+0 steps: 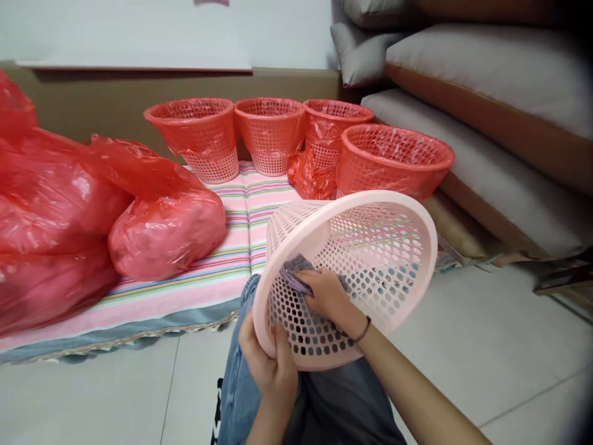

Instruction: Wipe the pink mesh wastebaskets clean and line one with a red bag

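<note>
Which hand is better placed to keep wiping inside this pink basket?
Right. The right hand is inside the pink basket, pressing the grey cloth against its wall; the left hand grips the rim from outside, steadying it.

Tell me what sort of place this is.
Probably a room in a home, used for sorting goods: a striped mattress lies on the tiled floor, cushions are stacked at the right, and four red-lined baskets stand beside stuffed red plastic bags.

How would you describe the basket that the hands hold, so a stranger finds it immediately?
Start at the striped mat with four red-lined baskets at its far end. Nearer the camera, over the lap, the left hand grips one tilted basket. It alone is pale pink with no liner.
</note>
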`<state>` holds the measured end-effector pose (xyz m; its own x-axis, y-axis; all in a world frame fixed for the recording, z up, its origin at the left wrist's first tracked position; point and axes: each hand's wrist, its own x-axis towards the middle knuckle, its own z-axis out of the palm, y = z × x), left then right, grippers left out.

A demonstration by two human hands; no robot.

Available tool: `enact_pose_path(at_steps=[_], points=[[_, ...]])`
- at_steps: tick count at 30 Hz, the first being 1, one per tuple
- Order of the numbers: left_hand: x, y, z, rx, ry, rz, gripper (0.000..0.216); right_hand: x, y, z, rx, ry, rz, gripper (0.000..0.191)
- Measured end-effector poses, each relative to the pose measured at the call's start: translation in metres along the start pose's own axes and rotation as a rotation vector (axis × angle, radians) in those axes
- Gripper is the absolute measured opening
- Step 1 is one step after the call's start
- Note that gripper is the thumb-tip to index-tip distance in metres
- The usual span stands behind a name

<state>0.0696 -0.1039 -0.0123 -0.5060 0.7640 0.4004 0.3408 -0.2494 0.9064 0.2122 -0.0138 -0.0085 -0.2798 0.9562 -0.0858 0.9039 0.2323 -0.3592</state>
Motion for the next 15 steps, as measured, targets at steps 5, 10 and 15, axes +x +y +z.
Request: enact_pose_path(at_steps=[5,10,15], points=[[0.037,0.007,-0.004,-0.063,-0.007,0.032,0.041,-0.057,-0.02,-0.021,0.239,-0.03,-0.086,0.068],[0.055,0.008,-0.01,-0.179,-0.056,-0.053,0.047,-0.092,-0.026,-0.061,0.485,-0.19,-0.294,0.069],[0.065,0.022,-0.015,-0.276,-0.084,-0.133,0.054,-0.066,-0.031,-0.09,0.666,-0.14,-0.368,0.062]])
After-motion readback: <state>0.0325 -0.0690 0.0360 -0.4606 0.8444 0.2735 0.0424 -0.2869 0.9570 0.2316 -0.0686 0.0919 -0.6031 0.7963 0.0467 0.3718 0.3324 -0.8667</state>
